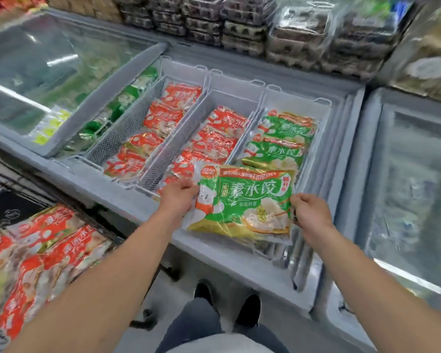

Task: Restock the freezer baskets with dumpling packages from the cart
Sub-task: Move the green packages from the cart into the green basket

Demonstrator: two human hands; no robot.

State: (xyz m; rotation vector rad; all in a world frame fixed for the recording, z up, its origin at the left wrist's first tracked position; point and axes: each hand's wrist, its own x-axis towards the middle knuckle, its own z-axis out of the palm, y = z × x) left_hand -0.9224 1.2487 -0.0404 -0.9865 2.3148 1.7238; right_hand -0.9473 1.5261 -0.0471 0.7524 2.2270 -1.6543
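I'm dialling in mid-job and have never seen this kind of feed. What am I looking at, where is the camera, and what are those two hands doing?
There is no robot here. The single picture comes from a wide-angle camera worn on a person's head, looking forward and down, so the two bare arms reaching in from the bottom are that person's own.

The left hand and the right hand each grip one side of a green dumpling package, held over the near end of the right wire basket, which already holds green packs.

The two baskets to its left hold red dumpling packs. All sit in an open chest freezer. At lower left is the cart's stock of red packs. Egg cartons are stacked behind the freezer.
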